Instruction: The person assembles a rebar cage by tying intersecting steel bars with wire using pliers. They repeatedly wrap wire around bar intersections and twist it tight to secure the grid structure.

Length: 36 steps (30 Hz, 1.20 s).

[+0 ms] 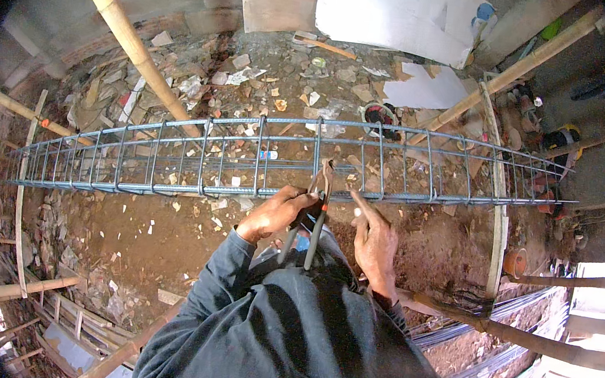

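Observation:
A long rebar cage point(227, 194) of bars and square stirrups lies across the view in front of me. My left hand point(277, 212) is closed around the upper part of a pair of pincers point(317, 228). Their jaws point(328, 168) point away from me over the cage's near bars, and the two grey handles hang apart toward my body. To the right of the pincers is my right hand point(374, 243), its index finger stretched toward the near bar, at or close to it. The other fingers curl loosely; nothing shows in them.
Wooden supports point(496, 241) carry the cage at the right and left. Bamboo poles point(123, 27) slant behind it. A bucket point(382, 116) stands beyond the cage amid rubble and scraps. Loose bars point(520, 307) lie at lower right, near an orange pot point(515, 262).

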Each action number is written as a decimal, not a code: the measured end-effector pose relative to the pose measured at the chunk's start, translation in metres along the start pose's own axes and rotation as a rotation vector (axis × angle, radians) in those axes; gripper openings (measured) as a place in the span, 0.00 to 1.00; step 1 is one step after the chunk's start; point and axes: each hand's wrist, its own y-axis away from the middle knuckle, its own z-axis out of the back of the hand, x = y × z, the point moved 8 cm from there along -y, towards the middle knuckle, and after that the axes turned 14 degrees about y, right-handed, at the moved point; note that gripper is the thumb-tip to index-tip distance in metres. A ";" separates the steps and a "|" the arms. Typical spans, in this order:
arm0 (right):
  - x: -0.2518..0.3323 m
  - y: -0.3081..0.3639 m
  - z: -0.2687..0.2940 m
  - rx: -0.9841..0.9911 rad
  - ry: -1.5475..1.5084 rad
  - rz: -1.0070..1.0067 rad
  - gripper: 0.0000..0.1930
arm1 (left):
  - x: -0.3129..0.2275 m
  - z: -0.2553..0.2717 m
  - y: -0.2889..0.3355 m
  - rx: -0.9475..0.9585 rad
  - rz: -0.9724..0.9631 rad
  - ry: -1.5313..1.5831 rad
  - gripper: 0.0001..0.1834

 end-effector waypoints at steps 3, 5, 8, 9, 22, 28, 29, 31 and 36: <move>0.002 0.004 0.009 -0.023 0.217 0.081 0.19 | 0.008 0.018 0.005 -0.043 0.082 -0.087 0.23; 0.002 0.005 0.005 0.099 0.151 0.117 0.19 | 0.006 0.023 0.012 -0.027 -0.005 -0.145 0.23; 0.011 0.000 0.017 0.133 0.088 0.242 0.17 | 0.010 0.032 0.020 0.044 0.013 -0.230 0.23; 0.011 -0.003 0.017 0.161 0.112 0.231 0.17 | 0.012 0.034 0.024 0.062 0.021 -0.228 0.23; -0.017 -0.020 0.096 -0.244 0.117 -0.148 0.12 | 0.027 0.089 0.021 -0.281 -0.177 -0.002 0.23; -0.025 -0.007 0.042 0.034 0.013 -0.158 0.12 | 0.000 0.137 -0.073 -0.394 -0.251 0.089 0.20; -0.017 -0.005 0.034 -0.006 0.041 -0.061 0.13 | 0.000 0.139 -0.085 -0.383 -0.231 0.113 0.20; -0.025 0.002 0.018 0.018 -0.088 -0.101 0.12 | 0.003 0.136 -0.106 -0.355 -0.185 0.153 0.21; -0.058 0.021 -0.002 0.021 -0.113 -0.188 0.11 | 0.018 0.127 -0.126 -0.383 -0.157 0.091 0.16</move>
